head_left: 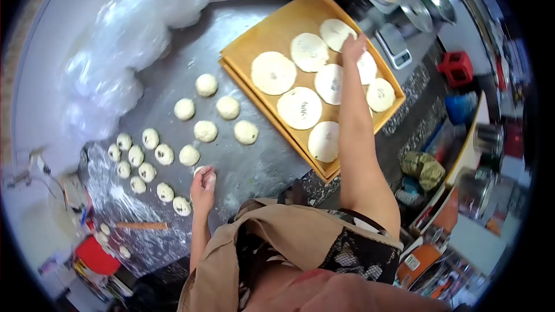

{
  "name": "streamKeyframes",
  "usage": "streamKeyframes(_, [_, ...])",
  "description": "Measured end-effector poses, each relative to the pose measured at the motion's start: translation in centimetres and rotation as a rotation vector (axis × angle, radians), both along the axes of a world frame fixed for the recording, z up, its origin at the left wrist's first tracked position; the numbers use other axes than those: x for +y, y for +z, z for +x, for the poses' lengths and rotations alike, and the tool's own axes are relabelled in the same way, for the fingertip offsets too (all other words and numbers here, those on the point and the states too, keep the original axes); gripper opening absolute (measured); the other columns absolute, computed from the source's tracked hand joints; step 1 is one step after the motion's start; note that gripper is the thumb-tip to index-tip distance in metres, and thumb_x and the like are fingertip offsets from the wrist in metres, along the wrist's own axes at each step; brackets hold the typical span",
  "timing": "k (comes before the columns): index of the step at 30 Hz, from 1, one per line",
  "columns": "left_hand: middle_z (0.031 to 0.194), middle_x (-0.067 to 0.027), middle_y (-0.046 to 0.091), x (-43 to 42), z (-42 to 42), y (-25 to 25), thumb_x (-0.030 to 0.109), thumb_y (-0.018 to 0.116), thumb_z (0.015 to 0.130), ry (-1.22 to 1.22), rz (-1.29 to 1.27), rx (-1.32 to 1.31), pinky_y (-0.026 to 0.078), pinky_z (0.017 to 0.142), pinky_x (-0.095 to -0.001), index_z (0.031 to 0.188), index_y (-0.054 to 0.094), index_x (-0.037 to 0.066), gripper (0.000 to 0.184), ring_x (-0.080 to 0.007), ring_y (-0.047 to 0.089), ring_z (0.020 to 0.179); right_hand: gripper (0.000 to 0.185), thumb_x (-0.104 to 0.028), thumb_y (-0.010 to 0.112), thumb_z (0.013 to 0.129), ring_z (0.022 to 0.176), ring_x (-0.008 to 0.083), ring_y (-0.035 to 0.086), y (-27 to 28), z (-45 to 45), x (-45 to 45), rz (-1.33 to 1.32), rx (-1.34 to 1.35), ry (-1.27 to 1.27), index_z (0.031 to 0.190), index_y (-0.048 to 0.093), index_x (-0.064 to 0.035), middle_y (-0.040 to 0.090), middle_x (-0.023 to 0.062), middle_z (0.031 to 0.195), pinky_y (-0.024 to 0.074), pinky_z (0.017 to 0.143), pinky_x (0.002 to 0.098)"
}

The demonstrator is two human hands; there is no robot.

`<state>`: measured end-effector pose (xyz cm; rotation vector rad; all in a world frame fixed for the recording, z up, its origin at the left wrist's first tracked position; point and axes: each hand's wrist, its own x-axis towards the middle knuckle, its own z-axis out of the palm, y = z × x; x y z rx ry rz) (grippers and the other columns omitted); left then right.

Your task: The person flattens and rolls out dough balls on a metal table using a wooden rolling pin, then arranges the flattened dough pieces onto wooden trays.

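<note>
Disc (333, 35) under the right hand (354, 47) at the tray's far end.

The right arm stretches forward across the tray (283, 18), whose long axis slants from far left to near right. The right hand's fingers are slightly bent and meet the disc's right edge; whether they pinch it, I cannot tell. The left hand (203, 188), half curled, sits low over the tabletop (260, 173), left of the tray and well apart from that disc; something pale shows at its fingertips, too small to name. The nearest clear ball (189, 155) lies just beyond it, slightly left. The right hand is much the nearer to the disc.
</note>
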<state>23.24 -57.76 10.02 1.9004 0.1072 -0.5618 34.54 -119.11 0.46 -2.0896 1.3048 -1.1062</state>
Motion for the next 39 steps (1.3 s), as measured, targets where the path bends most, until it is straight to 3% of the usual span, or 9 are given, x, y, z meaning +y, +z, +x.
streamKeyframes(4, [0.119, -0.0134, 0.065, 3.1, -1.9, -0.2, 0.005, 0.057, 0.094, 0.015, -0.028, -0.051, 0.049, 0.096, -0.0319, 0.123, 0.057, -0.001, 0.029, -0.0189, 0.063, 0.112, 0.056, -0.041, 0.046, 0.095, 0.129, 0.0386, 0.043, -6.0, -0.1, -0.9, -0.408, 1.044, 0.331, 0.133, 0.05, 0.0014, 0.049, 0.0235, 0.137, 0.0311, 0.109, 0.0499])
streamKeyframes(5, [0.119, -0.0142, 0.065, 4.1, -2.4, 0.0, 0.007, 0.057, 0.094, 0.029, 0.03, -0.027, 0.049, 0.096, -0.0331, 0.123, 0.057, 0.0, 0.029, -0.0204, 0.063, 0.112, 0.04, -0.027, 0.047, 0.091, 0.113, 0.0402, 0.053, -14.5, 0.1, -8.0, -0.605, 1.091, 0.402, 0.119, 0.061, -0.0032, 0.058, 0.0206, 0.123, 0.0324, 0.103, 0.0572])
streamKeyframes(8, [0.116, -0.0129, 0.066, 8.4, -4.7, 0.1, 0.012, 0.06, 0.092, 0.148, -0.063, -0.131, 0.051, 0.093, -0.0363, 0.123, 0.057, 0.002, 0.033, -0.0219, 0.065, 0.106, 0.055, -0.04, 0.049, 0.095, 0.119, 0.038, 0.053, -8.3, 1.3, 0.8, -1.196, 1.091, 0.002, 0.134, 0.05, -0.0002, 0.052, 0.0213, 0.135, 0.0399, 0.103, 0.0536])
streamKeyframes(10, [0.117, -0.0148, 0.065, 12.3, -6.3, -0.8, 0.014, 0.062, 0.09, 0.229, -0.001, -0.083, 0.05, 0.094, -0.0383, 0.123, 0.057, 0.002, 0.035, -0.0261, 0.064, 0.107, 0.053, -0.034, 0.05, 0.097, 0.113, 0.0445, 0.054, 6.5, 1.9, 18.9, -0.166, 0.24, 0.386, 0.126, 0.052, 0.0095, 0.056, 0.029, 0.125, 0.0413, 0.102, 0.0488])
streamKeyframes(15, [0.128, -0.0194, 0.056, 28.5, -11.7, -4.9, 0.013, 0.06, 0.09, 0.473, 0.373, -0.371, 0.042, 0.103, -0.0421, 0.127, 0.053, 0.003, 0.039, -0.0353, 0.054, 0.12, 0.048, -0.005, 0.063, 0.088, 0.123, 0.0368, 0.049, 3.9, -3.0, 52.2, 0.078, 0.05, 1.363, 0.134, 0.05, 0.0022, 0.053, 0.0217, 0.132, 0.0369, 0.107, 0.0425])
streamKeyframes(19, [0.13, -0.0229, 0.05, 48.9, -13.2, -8.5, 0.014, 0.063, 0.086, 0.896, 0.829, -0.502, 0.034, 0.108, -0.0475, 0.132, 0.045, 0.002, 0.052, -0.0407, 0.045, 0.123, 0.054, -0.017, 0.07, 0.085, 0.123, 0.0413, 0.049, 3.1, -12.4, 75.9, 0.007, 0.174, 1.903, 0.132, 0.05, 0.0019, 0.052, 0.0252, 0.132, 0.0363, 0.107, 0.0468])
streamKeyframes(25, [0.138, -0.0267, 0.039, 75.0, -12.0, -11.8, 0.047, 0.077, 0.075, 1.482, 1.035, -0.162, 0.031, 0.111, -0.0496, 0.142, 0.03, -0.005, 0.098, -0.0414, 0.036, 0.131, 0.057, -0.019, 0.071, 0.079, 0.105, 0.0407, 0.055, 1.1, -15.8, 94.8, -0.265, 0.442, 1.902, 0.129, 0.05, -0.004, 0.057, 0.0213, 0.116, 0.0476, 0.089, 0.0488])
streamKeyframes(30, [0.13, -0.015, 0.049, 78.1, -9.3, -11.2, 0.045, 0.082, 0.068, 1.234, 0.993, 0.022, 0.04, 0.102, -0.048, 0.137, 0.043, 0.017, 0.084, -0.0376, 0.045, 0.123, 0.047, -0.017, 0.07, 0.077, 0.095, 0.0352, 0.058, 2.2, -16.5, 95.9, -0.117, 0.602, 1.732, 0.122, 0.054, -0.0117, 0.056, 0.0152, 0.099, 0.0509, 0.076, 0.0455])
streamKeyframes(39, [0.118, -0.0155, 0.059, 82.1, -10.5, -12.9, 0.029, 0.079, 0.069, 1.022, 0.972, -0.214, 0.044, 0.097, -0.0465, 0.125, 0.054, 0.011, 0.064, -0.0337, 0.056, 0.112, 0.044, -0.009, 0.067, 0.077, 0.092, 0.0378, 0.058, 2.2, -12.7, 88.6, -0.43, 0.464, 1.232, 0.12, 0.055, -0.005, 0.057, 0.0195, 0.1, 0.0488, 0.077, 0.0475])
